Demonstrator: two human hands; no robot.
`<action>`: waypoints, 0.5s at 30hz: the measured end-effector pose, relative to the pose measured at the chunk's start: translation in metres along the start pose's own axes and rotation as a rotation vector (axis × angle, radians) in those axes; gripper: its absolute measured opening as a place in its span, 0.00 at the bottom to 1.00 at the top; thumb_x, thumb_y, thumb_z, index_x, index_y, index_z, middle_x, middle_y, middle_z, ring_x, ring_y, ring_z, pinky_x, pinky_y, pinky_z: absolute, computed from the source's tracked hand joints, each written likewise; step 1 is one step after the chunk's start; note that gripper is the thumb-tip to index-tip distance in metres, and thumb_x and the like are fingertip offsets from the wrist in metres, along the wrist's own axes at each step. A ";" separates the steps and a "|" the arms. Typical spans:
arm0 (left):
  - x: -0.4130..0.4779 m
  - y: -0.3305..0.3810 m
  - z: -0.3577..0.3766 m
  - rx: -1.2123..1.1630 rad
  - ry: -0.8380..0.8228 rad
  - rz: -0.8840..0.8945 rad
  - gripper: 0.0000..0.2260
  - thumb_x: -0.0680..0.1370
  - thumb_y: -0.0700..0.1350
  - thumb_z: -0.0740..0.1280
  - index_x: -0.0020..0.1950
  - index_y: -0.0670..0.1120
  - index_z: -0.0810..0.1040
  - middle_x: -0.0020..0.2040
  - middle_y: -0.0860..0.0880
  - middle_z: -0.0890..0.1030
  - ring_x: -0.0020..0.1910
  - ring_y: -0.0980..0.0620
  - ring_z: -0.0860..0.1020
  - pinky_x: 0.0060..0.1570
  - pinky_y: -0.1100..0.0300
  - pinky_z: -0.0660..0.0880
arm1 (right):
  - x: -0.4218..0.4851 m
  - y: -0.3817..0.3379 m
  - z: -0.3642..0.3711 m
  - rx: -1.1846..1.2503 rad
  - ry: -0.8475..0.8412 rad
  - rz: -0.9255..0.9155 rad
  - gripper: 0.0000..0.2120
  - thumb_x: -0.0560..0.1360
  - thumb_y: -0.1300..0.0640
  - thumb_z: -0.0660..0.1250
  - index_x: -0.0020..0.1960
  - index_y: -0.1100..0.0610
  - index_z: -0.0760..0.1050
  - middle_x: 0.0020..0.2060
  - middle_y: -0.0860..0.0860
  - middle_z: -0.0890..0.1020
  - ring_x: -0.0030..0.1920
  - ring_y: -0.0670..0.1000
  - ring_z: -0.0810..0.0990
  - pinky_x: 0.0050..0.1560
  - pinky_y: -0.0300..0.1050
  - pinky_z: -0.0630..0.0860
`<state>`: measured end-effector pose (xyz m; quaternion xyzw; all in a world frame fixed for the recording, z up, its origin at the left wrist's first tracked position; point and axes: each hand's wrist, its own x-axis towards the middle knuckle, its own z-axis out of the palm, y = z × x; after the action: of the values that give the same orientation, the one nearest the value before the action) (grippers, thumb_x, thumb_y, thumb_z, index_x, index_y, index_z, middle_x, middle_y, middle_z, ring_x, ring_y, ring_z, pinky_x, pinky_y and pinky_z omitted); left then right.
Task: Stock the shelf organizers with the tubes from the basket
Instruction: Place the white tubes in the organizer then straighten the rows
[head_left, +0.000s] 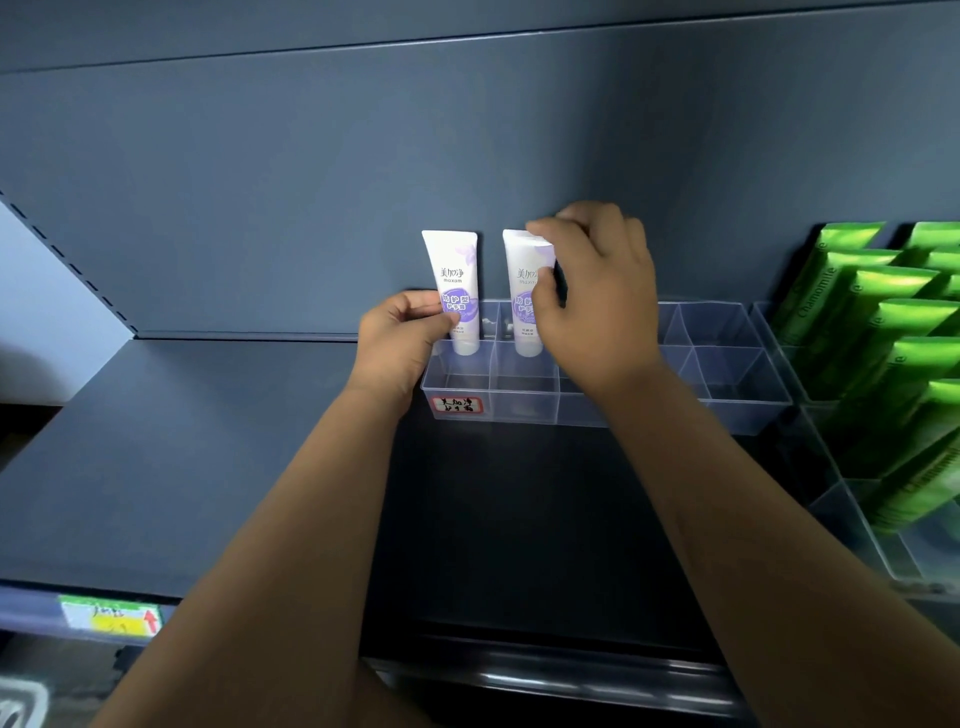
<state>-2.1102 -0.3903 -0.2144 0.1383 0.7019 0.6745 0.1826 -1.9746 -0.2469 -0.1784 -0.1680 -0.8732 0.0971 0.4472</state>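
Near the shelf's (208, 441) rear edge, the left tube (453, 280) is pinched by the left hand (400, 343), the right tube (522, 291) gripped by the right hand (597, 301), both stood cap-down in the clear organizer's (737, 400) left compartments.

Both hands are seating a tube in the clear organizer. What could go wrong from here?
1. The left tube and right tube stand far taller than the low walls of the clear organizer; once released, either may topple.
2. The left hand and right hand each grip a tube; a push from either might shift the organizer.
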 end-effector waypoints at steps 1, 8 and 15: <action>0.000 0.000 0.000 0.009 0.011 -0.001 0.09 0.75 0.34 0.75 0.53 0.40 0.83 0.48 0.46 0.88 0.50 0.47 0.86 0.57 0.48 0.82 | -0.001 -0.003 -0.002 -0.018 0.005 -0.028 0.18 0.73 0.61 0.66 0.63 0.54 0.78 0.59 0.53 0.77 0.59 0.57 0.74 0.55 0.53 0.75; -0.020 0.027 -0.001 0.401 0.198 0.132 0.14 0.79 0.51 0.69 0.59 0.43 0.78 0.54 0.48 0.82 0.53 0.47 0.80 0.54 0.51 0.77 | -0.010 -0.044 -0.010 -0.035 -0.016 -0.113 0.17 0.74 0.58 0.66 0.61 0.54 0.80 0.61 0.53 0.79 0.62 0.58 0.76 0.61 0.52 0.71; -0.105 0.046 -0.050 0.896 0.235 0.376 0.29 0.81 0.61 0.60 0.75 0.44 0.68 0.74 0.46 0.71 0.74 0.44 0.67 0.71 0.44 0.68 | -0.034 -0.113 -0.041 0.132 -0.307 0.053 0.27 0.84 0.44 0.56 0.80 0.53 0.61 0.77 0.50 0.67 0.77 0.53 0.64 0.76 0.54 0.63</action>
<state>-2.0409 -0.4790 -0.1599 0.2504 0.9014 0.3388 -0.0999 -1.9464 -0.3638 -0.1442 -0.1445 -0.9182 0.1903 0.3159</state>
